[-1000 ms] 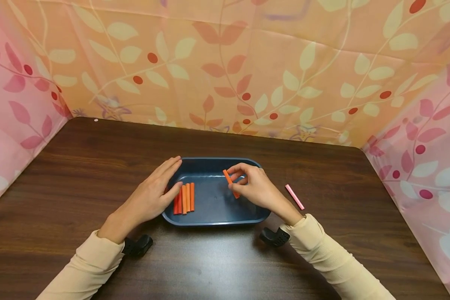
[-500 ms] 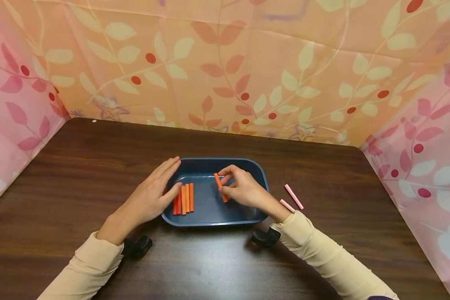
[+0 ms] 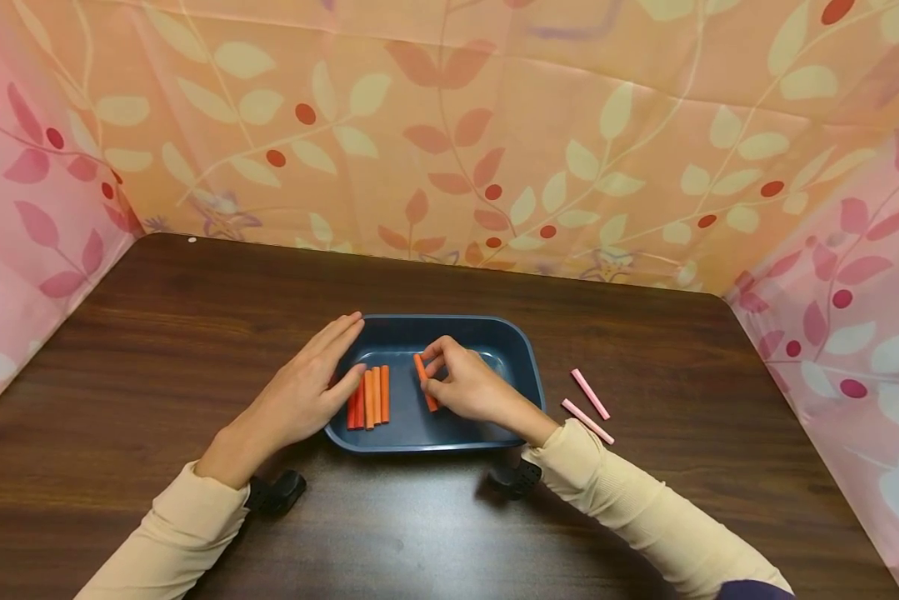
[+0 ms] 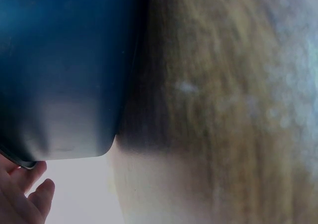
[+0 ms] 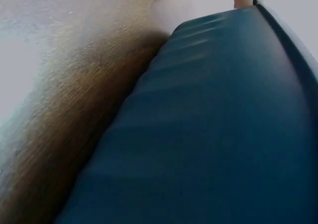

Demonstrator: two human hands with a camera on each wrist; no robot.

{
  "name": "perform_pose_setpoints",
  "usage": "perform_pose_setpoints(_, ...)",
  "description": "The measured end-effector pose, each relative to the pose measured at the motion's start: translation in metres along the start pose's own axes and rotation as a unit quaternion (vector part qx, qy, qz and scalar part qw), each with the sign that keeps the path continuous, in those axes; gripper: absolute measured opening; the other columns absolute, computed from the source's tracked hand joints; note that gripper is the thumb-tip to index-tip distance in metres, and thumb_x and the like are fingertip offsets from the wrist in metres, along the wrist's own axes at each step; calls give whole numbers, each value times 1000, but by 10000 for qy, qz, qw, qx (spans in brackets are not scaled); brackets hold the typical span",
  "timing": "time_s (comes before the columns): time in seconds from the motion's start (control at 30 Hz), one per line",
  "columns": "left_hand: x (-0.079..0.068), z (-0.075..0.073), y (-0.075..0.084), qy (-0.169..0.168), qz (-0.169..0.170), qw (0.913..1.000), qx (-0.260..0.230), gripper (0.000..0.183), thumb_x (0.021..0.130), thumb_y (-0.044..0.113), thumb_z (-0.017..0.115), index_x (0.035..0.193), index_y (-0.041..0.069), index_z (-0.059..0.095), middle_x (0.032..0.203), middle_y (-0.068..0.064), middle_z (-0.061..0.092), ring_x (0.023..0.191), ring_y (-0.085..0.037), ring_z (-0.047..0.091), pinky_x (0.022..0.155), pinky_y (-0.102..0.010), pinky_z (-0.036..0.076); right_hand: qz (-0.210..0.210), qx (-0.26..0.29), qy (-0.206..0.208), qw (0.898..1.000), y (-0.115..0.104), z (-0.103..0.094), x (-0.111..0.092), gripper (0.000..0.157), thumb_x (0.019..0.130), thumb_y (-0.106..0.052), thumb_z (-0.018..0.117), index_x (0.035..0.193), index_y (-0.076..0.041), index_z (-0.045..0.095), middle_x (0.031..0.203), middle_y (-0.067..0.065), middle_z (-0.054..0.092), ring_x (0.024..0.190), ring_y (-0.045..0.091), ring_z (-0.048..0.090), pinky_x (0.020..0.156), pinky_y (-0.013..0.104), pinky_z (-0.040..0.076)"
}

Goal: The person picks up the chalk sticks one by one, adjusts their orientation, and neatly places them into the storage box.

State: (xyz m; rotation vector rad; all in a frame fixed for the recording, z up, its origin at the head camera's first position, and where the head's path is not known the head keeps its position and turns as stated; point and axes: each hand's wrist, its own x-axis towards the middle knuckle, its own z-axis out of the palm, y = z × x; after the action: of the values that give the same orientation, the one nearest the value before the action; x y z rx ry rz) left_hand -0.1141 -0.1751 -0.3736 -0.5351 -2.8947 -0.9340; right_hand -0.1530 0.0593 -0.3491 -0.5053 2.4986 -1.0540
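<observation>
My right hand [image 3: 460, 385] pinches an orange stick [image 3: 426, 383], chalk-like in shape, low over the middle of a dark blue tray [image 3: 464, 447]. The stick leans slightly, and I cannot tell whether its lower end touches the floor of the tray. At the left end, my left hand [image 3: 299, 392] holds the tray's wall, the thumb on the inner side and the fingers outside. Beside that thumb lies a row of red sticks [image 3: 355, 410] and orange sticks [image 3: 377, 398]. In the left wrist view, bent fingertips [image 4: 42, 196] show by the tray's edge.
Two pink sticks [image 3: 590, 394] lie on the brown table [image 3: 644, 350] to the right of the tray, near my right forearm. A patterned curtain [image 3: 449, 150] surrounds the table. Each wrist wears a black camera.
My right hand has moved left with the orange stick, from the tray's right side toward its middle, and lower. A second pink stick has come out from behind the forearm. The left hand stays put.
</observation>
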Motion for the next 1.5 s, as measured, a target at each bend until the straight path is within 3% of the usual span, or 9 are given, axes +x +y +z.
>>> perform_pose_setpoints(0.4,1,1,-1,44,17,10000,-50,64,101,25,55,156,7,29,164,-13,26,152,-34,23,119,-59,25,14,-103,-10,9999,-5,7,7,29,93,-6,65,119,-3,54,107,12,65,82,16,60,65,22,48)
perform_pose_setpoints(0.73,1,1,0,59,24,9999,-87,64,101,25,55,156,8,29,164,-12,26,152,-34,23,119,-59,24,251,884,-553,9942,-8,9,6,39,93,0,63,129,2,48,115,18,60,74,17,69,68,29,60)
perform_pose_setpoints(0.9,1,0,0,55,34,10000,-74,63,101,26,54,156,7,29,164,-13,26,152,-33,23,119,-59,24,-49,832,-774,9935,-6,2,1,39,93,-6,65,130,0,51,116,17,62,81,20,69,71,30,59)
perform_pose_setpoints(1.13,1,0,0,61,37,10000,-69,63,101,25,55,156,7,29,164,-13,26,152,-35,23,119,-59,25,-595,477,-724,9945,-2,-11,-9,39,93,-15,69,127,-2,56,121,17,64,96,23,70,75,26,56)
perform_pose_setpoints(1.5,0,1,-1,105,120,9999,3,63,101,24,55,156,5,30,163,-15,26,151,-36,23,118,-59,26,-679,613,-452,9948,8,-31,-25,39,93,-15,69,129,-4,56,127,17,61,104,23,70,82,33,57)
